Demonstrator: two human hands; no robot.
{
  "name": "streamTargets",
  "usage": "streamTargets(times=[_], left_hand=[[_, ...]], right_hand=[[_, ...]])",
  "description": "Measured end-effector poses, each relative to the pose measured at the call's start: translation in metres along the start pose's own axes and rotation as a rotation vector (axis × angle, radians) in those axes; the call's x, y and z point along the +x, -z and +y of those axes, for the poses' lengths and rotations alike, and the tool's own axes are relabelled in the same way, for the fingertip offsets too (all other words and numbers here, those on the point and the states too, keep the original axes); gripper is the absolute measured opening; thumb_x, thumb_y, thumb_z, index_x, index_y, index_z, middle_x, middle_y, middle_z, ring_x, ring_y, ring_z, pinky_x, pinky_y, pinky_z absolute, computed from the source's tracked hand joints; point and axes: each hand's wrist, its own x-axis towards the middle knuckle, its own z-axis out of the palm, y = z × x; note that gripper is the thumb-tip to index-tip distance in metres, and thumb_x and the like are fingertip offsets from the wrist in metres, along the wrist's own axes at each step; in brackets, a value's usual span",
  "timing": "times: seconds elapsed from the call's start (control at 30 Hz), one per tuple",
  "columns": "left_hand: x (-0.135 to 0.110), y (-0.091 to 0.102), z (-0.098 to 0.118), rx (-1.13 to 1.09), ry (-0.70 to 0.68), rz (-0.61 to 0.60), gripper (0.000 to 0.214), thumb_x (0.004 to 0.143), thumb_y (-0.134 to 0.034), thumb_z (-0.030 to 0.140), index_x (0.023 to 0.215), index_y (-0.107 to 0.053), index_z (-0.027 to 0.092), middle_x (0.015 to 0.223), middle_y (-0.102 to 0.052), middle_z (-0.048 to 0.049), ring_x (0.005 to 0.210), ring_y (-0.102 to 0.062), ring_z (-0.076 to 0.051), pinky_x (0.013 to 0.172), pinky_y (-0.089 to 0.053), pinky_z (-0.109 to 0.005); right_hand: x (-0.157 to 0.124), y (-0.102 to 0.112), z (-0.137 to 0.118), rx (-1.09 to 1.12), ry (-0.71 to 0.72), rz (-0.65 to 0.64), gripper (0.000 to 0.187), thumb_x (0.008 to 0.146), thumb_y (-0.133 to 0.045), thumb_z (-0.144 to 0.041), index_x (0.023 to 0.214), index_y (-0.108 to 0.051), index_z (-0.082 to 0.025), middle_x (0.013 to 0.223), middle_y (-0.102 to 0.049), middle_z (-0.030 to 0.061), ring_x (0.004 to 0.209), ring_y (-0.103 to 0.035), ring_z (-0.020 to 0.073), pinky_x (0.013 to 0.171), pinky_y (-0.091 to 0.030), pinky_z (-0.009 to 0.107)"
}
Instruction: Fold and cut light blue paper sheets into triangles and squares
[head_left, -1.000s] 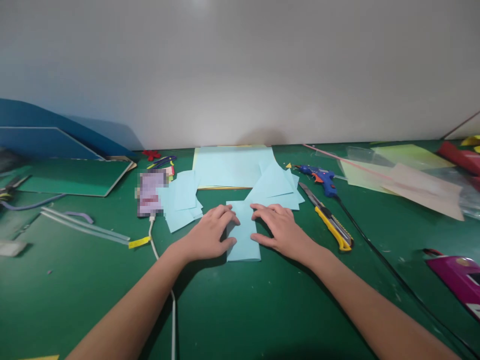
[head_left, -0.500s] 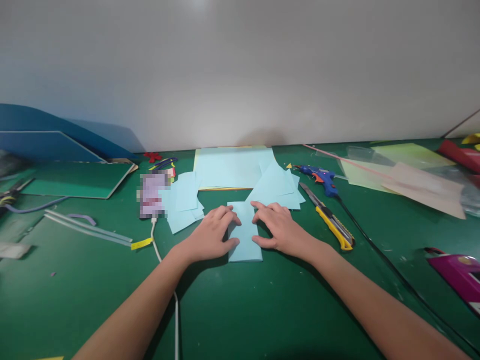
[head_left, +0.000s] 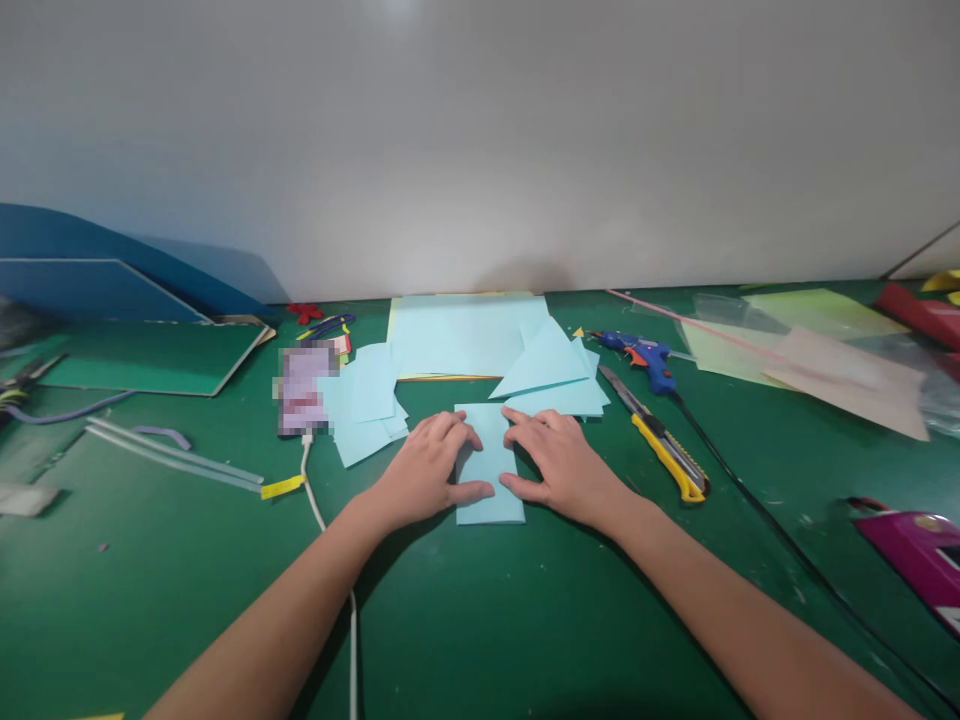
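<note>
A folded sheet of light blue paper [head_left: 487, 508] lies flat on the green table [head_left: 480, 620] in front of me. My left hand [head_left: 431, 465] rests on its left side, fingers spread, with the thumb stretched across the lower half. On the right side lies my right hand [head_left: 559, 460], its fingers also apart and the tips on the paper. Neither hand grips the sheet. Loose light blue papers [head_left: 367, 385] sit beyond my left hand, and cut blue pieces [head_left: 544, 370] lie beyond my right. Behind them is a larger stack of blue sheets [head_left: 465, 335].
To the right are a yellow utility knife [head_left: 667, 450], a blue glue gun [head_left: 645, 355] with a black cord, and a magenta object [head_left: 911, 550]. On the left, a white cable [head_left: 311, 500] runs from a purple, pixelated item [head_left: 304, 385]. A pale wall [head_left: 480, 150] stands behind.
My left thumb has slid to the right across the folded paper. My right hand has shifted very slightly; the paper stays in place.
</note>
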Motion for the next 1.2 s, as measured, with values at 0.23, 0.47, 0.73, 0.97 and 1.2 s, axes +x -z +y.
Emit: streamTargets(times=[0.23, 0.47, 0.73, 0.97, 1.2], left_hand=[[-0.001, 0.001, 0.0, 0.01, 0.001, -0.001, 0.037, 0.078, -0.068, 0.044, 0.101, -0.05, 0.022, 0.119, -0.054, -0.0114, 0.128, -0.043, -0.031, 0.101, -0.038, -0.049], [-0.001, 0.001, 0.0, -0.001, 0.006, -0.008, 0.038, 0.077, -0.069, 0.043, 0.101, -0.049, 0.022, 0.119, -0.055, -0.0121, 0.129, -0.042, -0.03, 0.101, -0.038, -0.048], [-0.001, 0.0, -0.001, -0.001, 0.006, 0.004, 0.039, 0.077, -0.069, 0.045, 0.101, -0.05, 0.021, 0.122, -0.054, -0.0133, 0.129, -0.041, -0.031, 0.102, -0.036, -0.049], [-0.001, -0.002, -0.002, -0.002, -0.003, 0.037, 0.038, 0.075, -0.07, 0.042, 0.101, -0.051, 0.022, 0.121, -0.052, -0.0124, 0.128, -0.041, -0.031, 0.102, -0.035, -0.049], [-0.002, -0.006, -0.004, -0.006, -0.011, 0.151, 0.061, 0.066, -0.076, 0.041, 0.114, -0.045, 0.021, 0.129, -0.042, -0.0169, 0.131, -0.034, -0.037, 0.104, -0.032, -0.055]], right_hand=[[-0.002, 0.004, 0.004, 0.068, 0.323, 0.066, 0.03, 0.093, -0.048, -0.029, 0.067, -0.056, -0.018, 0.077, -0.066, 0.0067, 0.07, -0.053, 0.0173, 0.066, -0.039, 0.03], [-0.007, 0.009, -0.003, 0.094, 0.499, 0.072, 0.04, 0.095, -0.047, -0.032, 0.058, -0.056, -0.018, 0.061, -0.059, 0.002, 0.061, -0.048, 0.0138, 0.058, -0.033, 0.028], [-0.01, 0.011, -0.009, 0.12, 0.525, 0.026, 0.045, 0.095, -0.046, -0.028, 0.05, -0.049, -0.019, 0.052, -0.05, -0.0001, 0.057, -0.041, 0.0135, 0.057, -0.03, 0.029], [-0.009, 0.006, -0.005, 0.247, 0.367, 0.169, 0.04, 0.093, -0.046, -0.024, 0.053, -0.052, -0.019, 0.056, -0.056, 0.0022, 0.058, -0.047, 0.0144, 0.059, -0.037, 0.029], [-0.004, 0.002, 0.003, 0.238, 0.099, 0.155, 0.026, 0.094, -0.047, -0.029, 0.111, -0.065, -0.02, 0.105, -0.07, 0.0087, 0.097, -0.059, 0.0237, 0.084, -0.046, 0.041]])
